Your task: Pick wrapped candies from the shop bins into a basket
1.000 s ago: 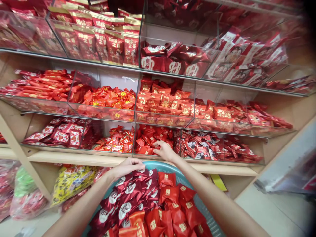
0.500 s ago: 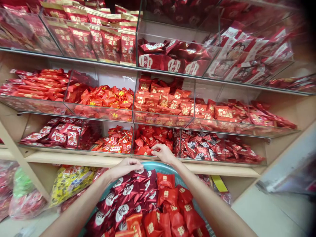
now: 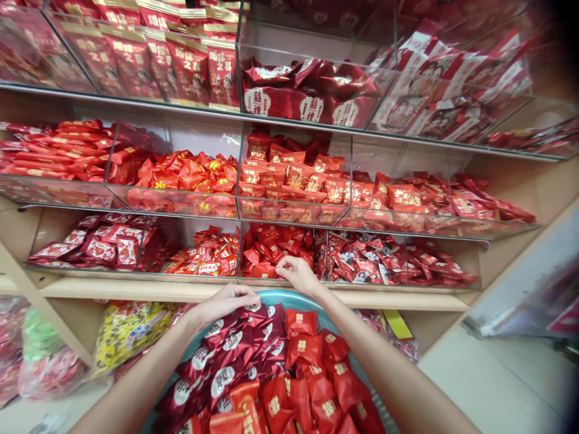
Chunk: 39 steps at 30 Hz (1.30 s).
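Observation:
My right hand [image 3: 299, 275] reaches into a clear bin of small red candy packets [image 3: 275, 250] on the lowest shelf row, fingers curled onto the packets at the bin's front. My left hand [image 3: 226, 301] rests with fingers bent on the far rim of a teal plastic basket [image 3: 296, 299] below. The basket is heaped with dark red packets [image 3: 230, 355] bearing white round marks on the left and bright red packets [image 3: 312, 367] with gold characters on the right.
Clear acrylic bins of red sweets fill three shelf rows; a divider [image 3: 239, 250] splits the lowest bins. A wooden ledge [image 3: 136, 288] runs under them. Bags of yellow [image 3: 129, 328] and green [image 3: 38, 334] candy sit below left. Pale floor lies at the right.
The view has shifted slightly down and right. My right hand has edged left along the bin's front among the red packets; my left hand stays on the basket rim.

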Tool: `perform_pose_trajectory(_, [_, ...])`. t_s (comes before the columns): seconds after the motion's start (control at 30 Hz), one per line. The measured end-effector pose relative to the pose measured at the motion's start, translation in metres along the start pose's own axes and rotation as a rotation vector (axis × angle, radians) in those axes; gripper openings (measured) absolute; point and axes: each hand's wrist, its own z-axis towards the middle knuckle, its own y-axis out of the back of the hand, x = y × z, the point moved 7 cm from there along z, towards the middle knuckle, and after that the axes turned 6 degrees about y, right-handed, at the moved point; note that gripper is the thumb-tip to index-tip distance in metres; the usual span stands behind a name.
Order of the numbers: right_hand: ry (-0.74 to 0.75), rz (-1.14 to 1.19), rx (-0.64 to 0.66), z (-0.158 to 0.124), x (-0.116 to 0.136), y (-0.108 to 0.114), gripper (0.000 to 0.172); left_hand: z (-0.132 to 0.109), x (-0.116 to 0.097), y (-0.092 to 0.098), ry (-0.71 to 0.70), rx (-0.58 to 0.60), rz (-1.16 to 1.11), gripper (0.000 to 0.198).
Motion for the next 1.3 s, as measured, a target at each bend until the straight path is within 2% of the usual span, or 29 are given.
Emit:
perform_pose_trajectory(0.2, [0.006, 0.187, -0.020, -0.004, 0.016, 0.015, 0.019, -0.001, 0.000, -0.001, 0.017, -0.002, 0.018, 0.036])
perform_pose_trajectory(0.33, [-0.003, 0.260, -0.026, -0.018, 0.039, 0.043, 0.026, 0.000, 0.001, -0.002, 0.027, 0.009, 0.001, 0.035])
perform_pose_trajectory(0.43, [-0.077, 0.319, 0.005, -0.043, 0.057, 0.065, 0.029, 0.001, 0.001, -0.002, 0.008, 0.020, -0.006, 0.033])
perform_pose_trajectory(0.53, [-0.209, 0.295, 0.161, -0.081, 0.066, 0.073, 0.031, 0.000, 0.002, -0.004, 0.015, 0.033, -0.019, 0.032])
perform_pose_trajectory(0.67, [-0.327, 0.285, 0.421, -0.132, 0.064, 0.069, 0.031, -0.001, 0.001, -0.005, 0.019, 0.033, -0.029, 0.033])
perform_pose_trajectory(0.83, [-0.437, 0.300, 0.555, -0.169, 0.054, 0.065, 0.030, 0.001, 0.002, -0.004, 0.025, 0.028, -0.018, 0.035])
perform_pose_trajectory(1.03, [-0.506, 0.277, 0.599, -0.185, 0.056, 0.057, 0.028, -0.001, 0.000, -0.003, 0.008, 0.016, -0.005, 0.035])
perform_pose_trajectory(1.17, [-0.567, 0.180, 0.699, -0.192, 0.057, 0.053, 0.023, 0.000, 0.001, -0.003, 0.021, 0.013, -0.010, 0.035])
perform_pose_trajectory(1.23, [-0.561, 0.055, 0.726, -0.186, 0.060, 0.058, 0.022, 0.000, 0.002, -0.003, 0.018, 0.010, -0.011, 0.036])
perform_pose_trajectory(1.3, [-0.469, -0.112, 0.675, -0.166, 0.068, 0.068, 0.023, 0.000, 0.002, -0.004, 0.026, 0.009, -0.017, 0.037])
